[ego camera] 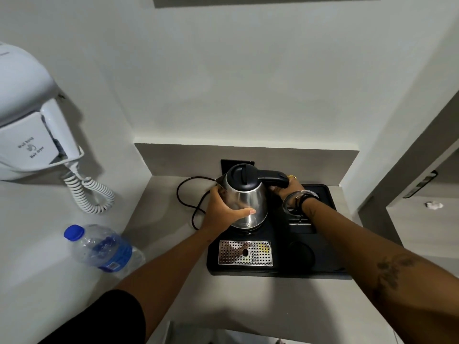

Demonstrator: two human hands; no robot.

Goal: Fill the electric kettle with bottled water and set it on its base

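A steel electric kettle (248, 198) with a black closed lid stands upright at the back of a black tray (280, 269). My left hand (223, 211) is wrapped around the kettle's steel body from the left. My right hand (285, 186) grips its black handle on the right. The kettle's base is hidden beneath it. A clear water bottle (104, 248) with a blue cap and blue label stands at the counter's left edge, capped and apart from both hands.
A black power cord (188, 197) loops on the grey counter left of the kettle. The tray has a perforated metal drip grate (246, 253) at its front. A white wall hair dryer (32, 130) with a coiled cord hangs on the left wall.
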